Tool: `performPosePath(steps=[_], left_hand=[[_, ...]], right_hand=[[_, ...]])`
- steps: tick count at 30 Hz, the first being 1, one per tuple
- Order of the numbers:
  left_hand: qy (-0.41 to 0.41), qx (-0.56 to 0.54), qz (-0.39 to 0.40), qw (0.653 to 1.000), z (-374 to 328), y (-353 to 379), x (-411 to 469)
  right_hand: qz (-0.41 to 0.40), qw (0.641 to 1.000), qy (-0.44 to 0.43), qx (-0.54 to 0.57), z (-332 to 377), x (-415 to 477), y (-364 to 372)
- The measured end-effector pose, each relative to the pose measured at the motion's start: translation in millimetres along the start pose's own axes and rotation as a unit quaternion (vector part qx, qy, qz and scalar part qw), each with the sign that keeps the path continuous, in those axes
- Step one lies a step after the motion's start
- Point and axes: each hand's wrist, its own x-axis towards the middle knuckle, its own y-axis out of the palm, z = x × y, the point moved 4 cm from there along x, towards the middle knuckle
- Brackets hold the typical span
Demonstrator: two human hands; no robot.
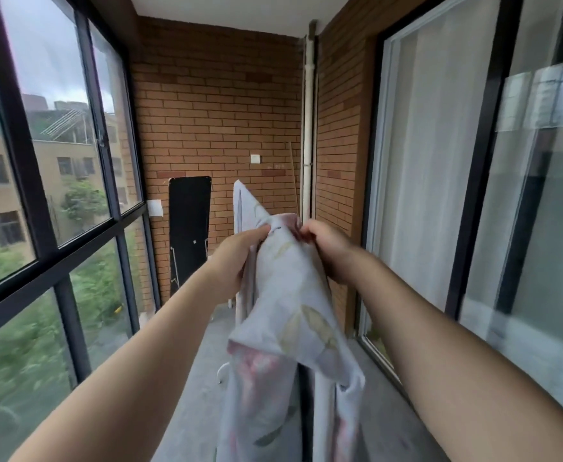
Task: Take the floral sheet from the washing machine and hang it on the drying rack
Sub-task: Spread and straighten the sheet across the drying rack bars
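A: Where was the floral sheet [290, 295] at that point?

B: Out of the machine and up at chest height on the glazed balcony. Both hands were clamped on its bunched top edge, the left hand [236, 255] and right hand [327, 251] close together, with the rest hanging down the middle of the view towards the floor.

A: And the drying rack?

B: Hard to make out. White tubing [322, 418] showed below the cloth, near and slightly right, and a white foot [221, 371] on the floor. I judged that to be the rack, mostly hidden by the sheet. A dark panel [189, 231] leaned against the far brick wall [213, 111].

A: So how should the step have been done well?

B: I reckoned the hands needed to walk apart along the hem until the edge ran straight, since wet cotton clings to itself. Then lift it clear over a rail and let both halves fall about evenly, or the heavier side might drag it off.

A: Any risk?

B: The trailing end looked close to the floor.
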Motion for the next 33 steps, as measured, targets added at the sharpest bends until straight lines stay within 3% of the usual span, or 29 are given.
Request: performPosePath(steps=[4, 8, 11, 16, 20, 24, 27, 29, 31, 33], left_hand=[[0.022, -0.026, -0.023, 0.999, -9.7, -7.8, 19.4], [0.01, -0.051, -0.008, 0.999, -23.6, -12.9, 37.5], [0.024, -0.051, 0.029, 0.998, -28.1, -13.6, 45.8], [0.005, -0.074, -0.03, 0.997, -7.7, -35.4, 62.3], [-0.006, -0.052, -0.1, 0.994, -2.8, -47.3, 79.1], [0.038, -0.046, -0.123, 0.991, -16.0, -45.7, 94.6], [0.061, -0.114, -0.088, 0.988, -26.1, -37.2, 104.2], [0.05, -0.141, -0.111, 0.983, -25.9, -33.4, 110.7], [0.026, -0.111, -0.172, 0.979, -15.5, -31.3, 119.3], [0.009, -0.021, -0.225, 0.974, -0.5, -30.5, 126.3]], right_hand=[[0.08, 0.988, -0.031, 0.131, 4.5, 15.6, 6.1], [0.066, 0.975, -0.082, 0.195, 25.3, 50.2, 5.1], [0.014, 0.987, -0.058, 0.149, 31.2, 75.5, 8.9], [0.013, 0.995, 0.033, 0.093, -1.3, 95.9, 12.3], [0.047, 0.994, 0.032, 0.09, -7.5, 108.6, 7.3], [0.087, 0.99, -0.006, 0.112, 10.8, 112.9, 12.0], [0.064, 0.988, -0.031, 0.134, 26.4, 121.5, 14.1], [-0.009, 0.991, -0.039, 0.129, 31.1, 129.0, 11.4], [-0.073, 0.992, -0.03, 0.095, 25.2, 138.6, 9.0], [-0.079, 0.997, -0.005, 0.025, 9.8, 146.8, 12.7]])
